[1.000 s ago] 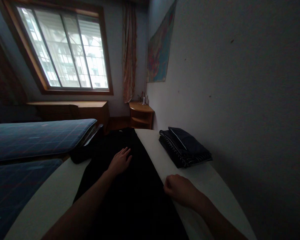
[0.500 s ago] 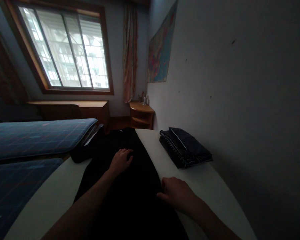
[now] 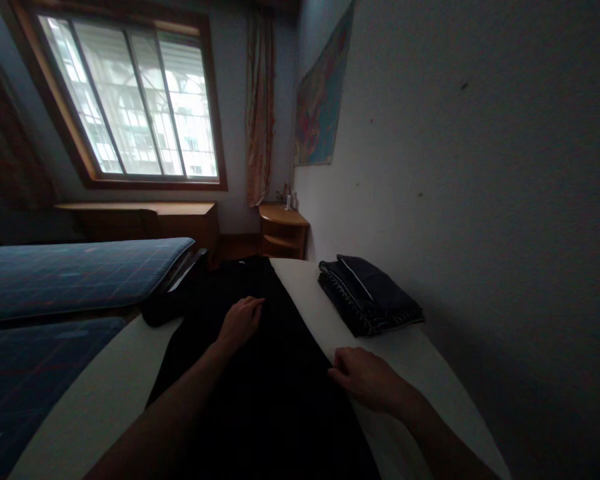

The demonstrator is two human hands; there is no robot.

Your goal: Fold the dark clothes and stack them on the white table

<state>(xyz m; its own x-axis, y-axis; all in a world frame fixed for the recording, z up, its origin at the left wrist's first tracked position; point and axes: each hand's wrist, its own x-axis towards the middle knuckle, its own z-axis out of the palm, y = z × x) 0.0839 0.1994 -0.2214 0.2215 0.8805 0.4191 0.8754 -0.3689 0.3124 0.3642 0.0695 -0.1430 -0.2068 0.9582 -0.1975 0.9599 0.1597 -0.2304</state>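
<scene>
A black garment (image 3: pixel 270 400) lies spread lengthwise over the white table (image 3: pixel 410 393), with one part of it reaching out to the left and a small pale mark at its far end. Over the middle of the cloth is my left hand (image 3: pixel 241 323), its thumb and fingers drawn together in a pinch on the fabric. My right hand (image 3: pixel 367 379) is closed at the garment's right edge, its fingertips on the cloth; the exact grip is dark and partly hidden. Beyond that hand sits a stack of folded dark clothes (image 3: pixel 373 293).
A blue checked mattress (image 3: pixel 80 273) stands close by the table's left side. The wall (image 3: pixel 480 200) runs along the right. Farther off are a wooden desk (image 3: pixel 185 208), a corner shelf (image 3: pixel 284 215) and a window (image 3: pixel 135 100).
My left thumb and fingers have come together at nearly the same spot. My right hand has shifted slightly right and away from me, and its thumb has drawn in toward the fingers.
</scene>
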